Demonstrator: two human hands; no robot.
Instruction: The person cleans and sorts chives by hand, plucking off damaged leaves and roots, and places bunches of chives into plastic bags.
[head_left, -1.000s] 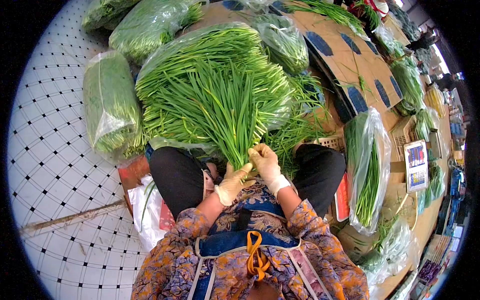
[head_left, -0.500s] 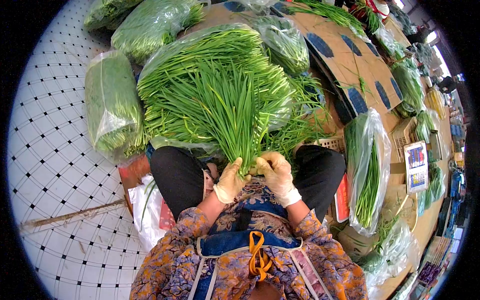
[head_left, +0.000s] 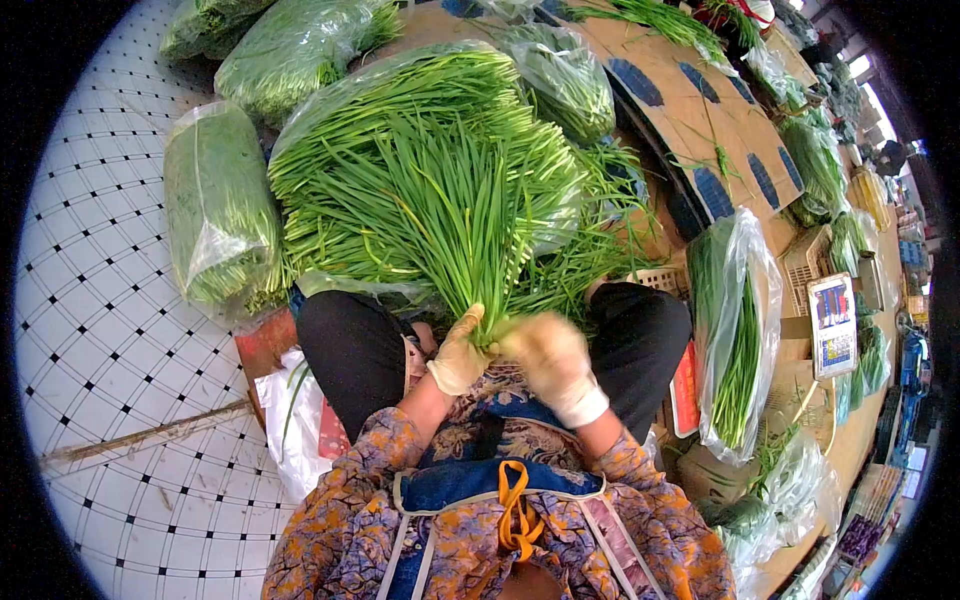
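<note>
My left hand (head_left: 459, 358), in a pale glove, is closed around the lower end of a bunch of garlic chives (head_left: 455, 215). The long green leaves fan out upward, away from my body. Close beside the stem ends is my right hand (head_left: 553, 362), also gloved and smeared by motion, so its fingers cannot be made out. Beyond the bunch lies a big heap of garlic chives (head_left: 330, 170) in an opened clear plastic bag, between and in front of my knees.
Full bags of greens stand left (head_left: 222, 215) and behind (head_left: 300, 60). Loose chives (head_left: 600, 220) lie right of the heap. Further right are a long plastic bag of chives (head_left: 735, 340), a scale display (head_left: 832, 325), a plastic crate (head_left: 805, 265) and cardboard sheeting (head_left: 690, 120). Tiled floor (head_left: 110, 300) spreads left.
My right hand has become blurred with quick movement by the stem ends, shifting slightly downward. My left hand keeps its grip on the bunch. The view has shifted a little.
</note>
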